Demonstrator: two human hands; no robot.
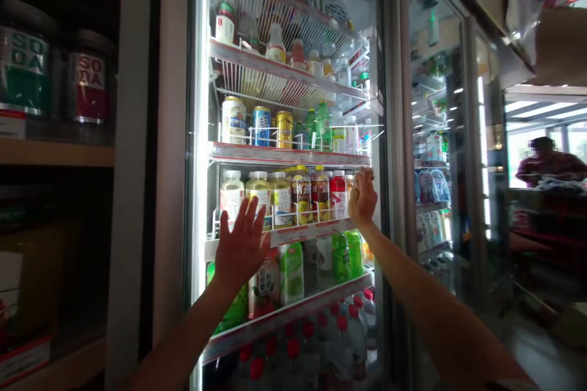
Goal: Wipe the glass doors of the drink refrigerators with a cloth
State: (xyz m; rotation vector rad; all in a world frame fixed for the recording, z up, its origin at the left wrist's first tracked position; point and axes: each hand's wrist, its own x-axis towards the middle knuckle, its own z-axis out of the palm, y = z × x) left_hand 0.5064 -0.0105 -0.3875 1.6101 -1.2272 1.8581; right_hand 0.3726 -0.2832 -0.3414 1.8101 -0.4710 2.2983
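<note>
My left hand (243,244) is raised with fingers spread, in front of the lower shelves of a lit drinks fridge (288,234). It overlaps the bottles of pale tea (281,195) from my viewpoint; whether it touches the glass I cannot tell. My right hand (363,198) is closed near the fridge's right side, beside a bottle with a red cap (338,192). A small brownish bit (367,173) shows at its fingertips, too unclear to name. Dark iced tea bottles (302,195) with yellow caps stand between the hands.
Cans (262,126) and green bottles (323,125) fill the shelf above. Red-capped water bottles (342,342) stand at the bottom. Left is a wooden shelf (55,153) with soda jars (89,76). Another glass-doored fridge (433,183) is on the right, with a person (550,162) far beyond.
</note>
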